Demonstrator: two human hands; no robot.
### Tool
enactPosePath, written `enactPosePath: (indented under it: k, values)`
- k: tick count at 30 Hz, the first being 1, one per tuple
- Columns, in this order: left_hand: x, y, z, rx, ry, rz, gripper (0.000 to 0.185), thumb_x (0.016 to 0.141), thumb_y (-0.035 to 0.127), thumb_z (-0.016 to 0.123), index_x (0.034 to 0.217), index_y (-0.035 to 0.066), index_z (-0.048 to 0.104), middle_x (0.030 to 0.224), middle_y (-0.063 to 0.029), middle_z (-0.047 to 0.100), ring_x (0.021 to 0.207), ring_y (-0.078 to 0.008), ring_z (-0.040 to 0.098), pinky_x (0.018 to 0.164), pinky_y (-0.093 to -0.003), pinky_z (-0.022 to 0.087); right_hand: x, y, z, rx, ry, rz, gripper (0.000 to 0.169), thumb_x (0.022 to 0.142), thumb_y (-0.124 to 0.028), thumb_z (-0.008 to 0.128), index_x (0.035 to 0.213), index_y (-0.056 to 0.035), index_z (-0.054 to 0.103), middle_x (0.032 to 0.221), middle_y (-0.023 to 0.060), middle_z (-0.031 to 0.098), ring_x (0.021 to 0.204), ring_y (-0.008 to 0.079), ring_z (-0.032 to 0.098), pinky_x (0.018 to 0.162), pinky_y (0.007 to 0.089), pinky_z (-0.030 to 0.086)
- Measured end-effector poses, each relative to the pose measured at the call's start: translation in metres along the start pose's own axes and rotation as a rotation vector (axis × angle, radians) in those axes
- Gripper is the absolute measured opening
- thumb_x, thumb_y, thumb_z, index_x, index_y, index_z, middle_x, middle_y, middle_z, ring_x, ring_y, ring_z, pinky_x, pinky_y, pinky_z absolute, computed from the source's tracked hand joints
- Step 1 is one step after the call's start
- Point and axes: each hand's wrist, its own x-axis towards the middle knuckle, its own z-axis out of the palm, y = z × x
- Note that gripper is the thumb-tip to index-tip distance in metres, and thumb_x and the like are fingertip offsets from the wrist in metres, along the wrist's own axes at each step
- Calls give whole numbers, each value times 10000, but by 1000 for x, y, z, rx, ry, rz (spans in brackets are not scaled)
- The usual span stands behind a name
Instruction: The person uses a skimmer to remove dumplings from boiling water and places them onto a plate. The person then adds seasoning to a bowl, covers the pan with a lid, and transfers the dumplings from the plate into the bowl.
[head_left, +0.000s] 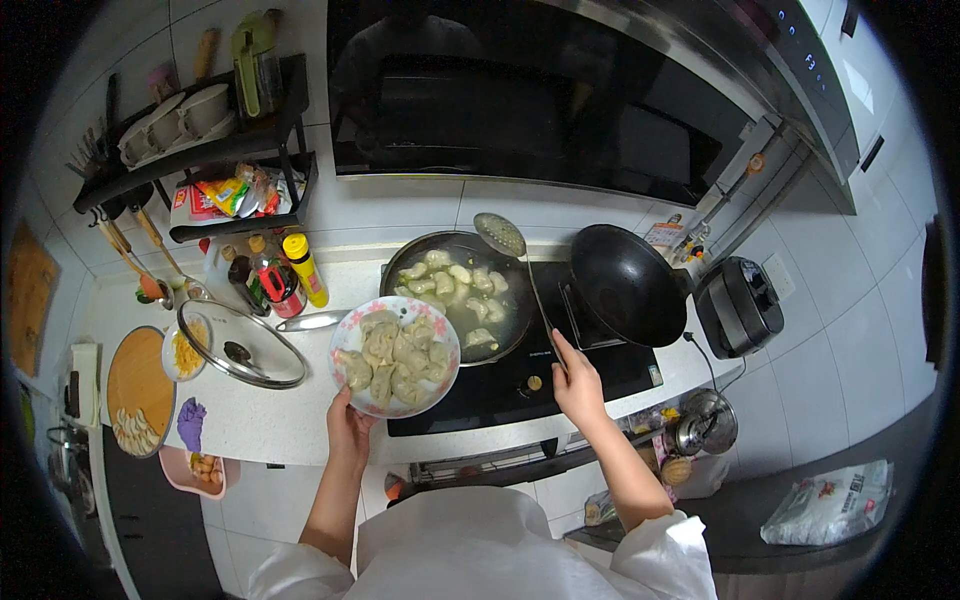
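My left hand (351, 431) grips the near rim of a white plate with pink flowers (341, 322), held in front of the cooktop's left side. Dumplings (394, 356) are heaped on it. My right hand (577, 386) is closed around the long handle of a perforated skimmer (500, 234). The skimmer's round head hangs over the far right rim of a frying pan (521, 330), above the liquid. More dumplings (442, 283) sit in the cloudy water of that pan. Its handle (313, 321) points left, and the plate covers part of the pan's near left side.
A black wok (626, 285) occupies the right burner of the black cooktop (480, 409), beside a black appliance (739, 307). Leftward are a glass lid (244, 345), sauce bottles (277, 281), a plate of yellow shreds (187, 349), and a round board (139, 375). A range hood (525, 90) overhangs the back.
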Motion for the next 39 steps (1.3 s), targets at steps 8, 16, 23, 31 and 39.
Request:
enactPosePath:
  k: [8,16,23,31,39]
  values:
    - [-14,-1,-21,-14,-50,-1,487,903,368,510,1265,49,445,1274,-99,516,1105,-205,554,862,-327,501,3,23,22,-293,-196,62,677,742,-13,606,1374,-162,415,933,182,545,702,361,597,619,433,509]
    - [-18,0,-10,-43,-21,21,456,915,356,502,1212,11,491,1158,-92,595,990,-169,616,766,-291,534,-14,48,40,-69,-116,105,611,790,-56,594,1369,-130,414,859,174,588,685,341,592,590,396,476]
    - [-19,-2,-11,-50,4,20,429,916,349,505,1185,15,509,1106,-79,615,930,-153,629,712,-268,537,3,10,25,1029,-373,914,502,910,-33,501,1387,-66,350,721,35,516,488,68,401,399,214,290]
    - [-23,0,-16,-22,-5,14,441,915,349,501,1201,14,491,1129,-86,598,959,-159,618,732,-270,541,11,15,13,1471,-403,1030,363,928,-38,462,1288,-49,414,769,58,523,488,39,360,409,163,286]
    - [-16,-5,-30,4,-41,-25,500,892,375,527,1247,30,454,1211,-94,553,1011,-172,604,772,-268,554,7,3,-1,1514,-396,1049,374,926,-36,464,1295,-56,404,783,76,522,484,39,355,398,162,276]
